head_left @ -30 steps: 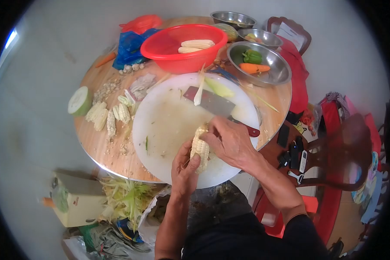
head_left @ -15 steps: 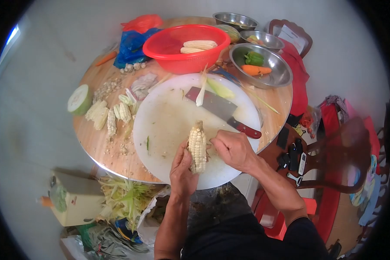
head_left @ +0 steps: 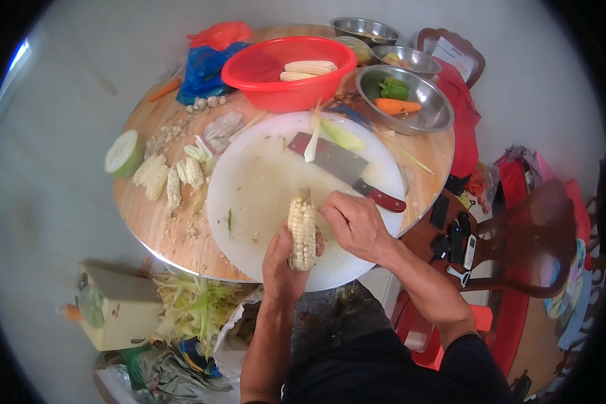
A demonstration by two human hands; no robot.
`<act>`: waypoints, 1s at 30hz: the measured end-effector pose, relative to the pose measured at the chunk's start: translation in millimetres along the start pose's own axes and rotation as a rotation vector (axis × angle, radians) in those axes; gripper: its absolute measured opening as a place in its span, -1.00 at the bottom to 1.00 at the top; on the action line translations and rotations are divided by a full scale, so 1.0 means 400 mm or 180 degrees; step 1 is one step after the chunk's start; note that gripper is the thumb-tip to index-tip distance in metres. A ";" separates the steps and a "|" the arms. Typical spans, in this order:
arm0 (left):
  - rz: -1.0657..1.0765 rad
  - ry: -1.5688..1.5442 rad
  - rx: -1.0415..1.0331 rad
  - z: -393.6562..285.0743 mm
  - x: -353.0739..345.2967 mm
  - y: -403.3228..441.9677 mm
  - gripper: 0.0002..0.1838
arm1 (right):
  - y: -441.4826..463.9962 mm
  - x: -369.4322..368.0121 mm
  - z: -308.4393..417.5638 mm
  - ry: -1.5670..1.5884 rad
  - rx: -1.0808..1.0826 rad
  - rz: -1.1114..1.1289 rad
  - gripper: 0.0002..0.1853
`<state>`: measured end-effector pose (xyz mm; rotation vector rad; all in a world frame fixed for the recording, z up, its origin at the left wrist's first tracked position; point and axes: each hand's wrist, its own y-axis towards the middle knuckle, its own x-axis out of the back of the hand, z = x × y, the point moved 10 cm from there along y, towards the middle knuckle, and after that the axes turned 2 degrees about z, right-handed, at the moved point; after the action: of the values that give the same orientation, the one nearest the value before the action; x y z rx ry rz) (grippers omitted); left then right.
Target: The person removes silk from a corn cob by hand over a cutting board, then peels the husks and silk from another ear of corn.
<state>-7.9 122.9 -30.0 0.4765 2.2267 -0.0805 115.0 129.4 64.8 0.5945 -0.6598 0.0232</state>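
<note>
My left hand (head_left: 281, 266) is wrapped round a husked ear of corn (head_left: 302, 236) with pale kernels, held upright with its stalk end up. My right hand (head_left: 358, 225) is close beside the ear's upper right, its fingers curled in a pinch; whatever may be between them is hidden. Both hands are over the near part of a round white cutting board (head_left: 249, 168). Across the board's far right lies a cleaver (head_left: 333, 161) with a red-brown handle. A pale strip of husk (head_left: 312, 139) rests on its blade, and a green husk leaf (head_left: 343, 136) lies just behind.
A red basin (head_left: 262, 94) with corn ears stands behind the board. To its right, a steel bowl (head_left: 434, 120) holds a carrot and a green pepper. Corn pieces (head_left: 153, 176) and a cut green gourd (head_left: 123, 155) are on the left. Husks (head_left: 198, 296) are heaped below the table.
The ear has shifted slightly left and is turned in my left hand. My right hand has risen a little and moved slightly left, with its fingers still curled.
</note>
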 end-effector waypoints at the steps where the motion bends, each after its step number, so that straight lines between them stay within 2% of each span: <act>1: 0.0025 -0.0138 0.0035 0.002 0.003 0.003 -0.32 | -0.008 0.003 0.002 0.0000 0.0010 0.0008 -0.82; 5: 0.0084 -0.0075 0.0042 0.014 0.004 0.002 -0.35 | -0.022 0.000 -0.009 0.0331 -0.0482 0.0163 -0.79; 8: -0.0291 0.0493 -0.0144 0.014 0.015 -0.002 -0.47 | -0.014 -0.007 0.009 0.0256 -0.0705 0.0264 -0.77; 10: -0.0348 0.0879 -0.0613 -0.014 -0.001 -0.004 -0.47 | -0.017 -0.025 0.004 0.0096 -0.0831 0.0381 -0.76; 12: -0.0295 0.0742 -0.0528 -0.014 0.015 -0.005 -0.46 | -0.025 -0.041 -0.016 0.0811 -0.0907 0.0207 -0.77; 16: -0.0258 0.0511 -0.0439 -0.010 0.018 -0.006 -0.45 | -0.050 -0.044 -0.033 0.0945 -0.0768 0.0178 -0.81; 19: -0.0235 0.0534 -0.0444 -0.008 0.013 -0.006 -0.45 | -0.067 -0.047 -0.062 0.1037 -0.1117 0.0199 -0.81; 25: -0.0239 0.0806 -0.0659 -0.020 0.014 -0.009 -0.41 | -0.065 -0.031 -0.032 0.1002 -0.1112 -0.0214 -0.78; 28: -0.0214 0.0927 -0.0665 -0.023 0.013 -0.012 -0.40 | -0.077 -0.038 -0.059 0.1291 -0.1191 -0.0237 -0.89; 30: -0.0228 0.0988 -0.0671 -0.022 0.010 -0.013 -0.40 | -0.096 -0.042 -0.092 0.1658 -0.1564 -0.0345 -0.81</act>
<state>-18.6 121.3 -27.9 0.3092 2.5211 0.2021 130.3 119.5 12.2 0.1321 -0.1120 -0.0819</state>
